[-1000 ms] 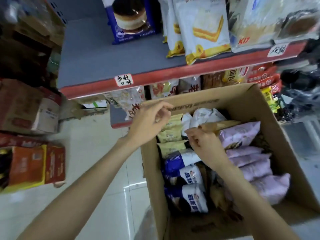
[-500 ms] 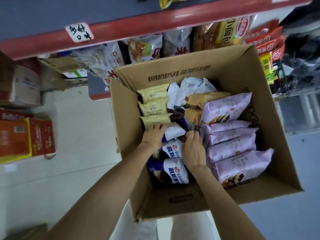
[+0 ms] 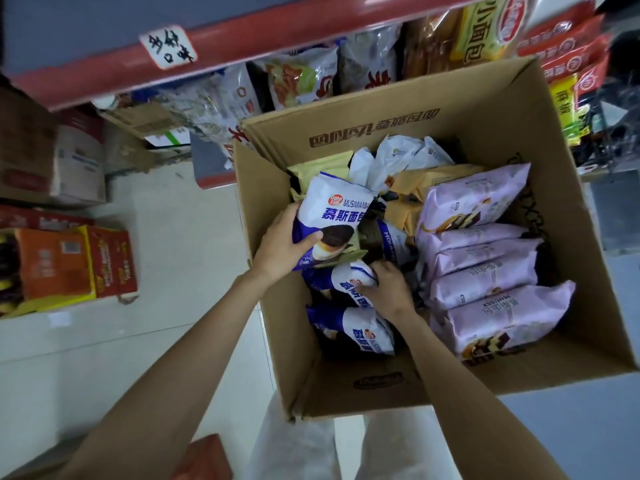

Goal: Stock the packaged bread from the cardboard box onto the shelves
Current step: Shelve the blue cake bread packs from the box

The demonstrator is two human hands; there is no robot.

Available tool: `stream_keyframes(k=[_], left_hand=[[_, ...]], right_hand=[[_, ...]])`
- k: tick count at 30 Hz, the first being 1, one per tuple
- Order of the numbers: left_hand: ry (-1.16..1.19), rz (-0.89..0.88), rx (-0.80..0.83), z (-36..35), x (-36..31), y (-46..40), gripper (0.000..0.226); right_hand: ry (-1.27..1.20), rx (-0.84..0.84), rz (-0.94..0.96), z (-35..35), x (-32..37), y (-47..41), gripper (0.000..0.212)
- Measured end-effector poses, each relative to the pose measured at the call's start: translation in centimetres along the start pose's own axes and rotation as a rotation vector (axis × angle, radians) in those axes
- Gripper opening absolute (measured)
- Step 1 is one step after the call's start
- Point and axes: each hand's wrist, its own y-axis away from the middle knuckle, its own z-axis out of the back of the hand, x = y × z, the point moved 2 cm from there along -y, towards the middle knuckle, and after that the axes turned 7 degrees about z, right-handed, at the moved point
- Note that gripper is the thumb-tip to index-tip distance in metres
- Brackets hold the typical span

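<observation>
Blue-white bread packet [image 3: 332, 220] raised upright above open cardboard box [image 3: 568, 237]

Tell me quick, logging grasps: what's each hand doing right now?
Left hand: closed on a lifted blue-and-white bread pack.
Right hand: gripping another blue-and-white pack inside the cardboard box.

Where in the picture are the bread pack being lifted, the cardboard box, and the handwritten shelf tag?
Blue-and-white bread pack [image 3: 337, 216]: head view, its printed white front.
Cardboard box [image 3: 571, 216]: head view, bare inner right wall.
Handwritten shelf tag [image 3: 168, 46]: head view, middle of the white label.
</observation>
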Motion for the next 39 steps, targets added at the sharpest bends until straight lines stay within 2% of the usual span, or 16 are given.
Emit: stream_keyframes(k=[2,5,9,12,18,24,31,35,39], left_hand=[[0.092,-0.021,-0.038,1.5,-0.4,1.2,0.053],[0.371,0.012,-0.111,4.3,-1.8,3.7,0.048],[0.608,0.014,-0.272,9.3,-3.8,6.6,0.044],[0.684,-0.024,-0.358,13.4,-5.4,8.0,0.038],[0.661,-0.164,-0.488,20.9,-9.4,8.9,0.035],[0.565,-0.258,-0.531,26.2,-12.8,2.9,0.037],[0.536,-0.185,-0.415,27.8,-15.9,-6.9,0.042],[0.451,-0.052,-0.484,29.1,-16.4,-9.7,0.040],[0.297,-0.066,-0.534,30.5,-15.7,-9.7,0.040]], right_hand=[[0.072,-0.103,0.088,1.7,1.7,1.4,0.041],[0.116,-0.314,0.240,5.9,4.6,4.2,0.040],[-0.052,-0.471,0.225,11.3,9.0,6.8,0.043],[-0.125,-0.531,0.276,14.2,12.6,8.0,0.046],[-0.118,-0.554,0.449,18.5,20.0,8.7,0.046],[-0.134,-0.619,0.492,21.2,25.2,7.3,0.047],[-0.107,-0.749,0.577,24.4,30.0,5.2,0.042],[-0.041,-0.805,0.677,26.3,33.4,3.9,0.040],[0.146,-0.772,0.798,27.3,37.3,1.1,0.041]])
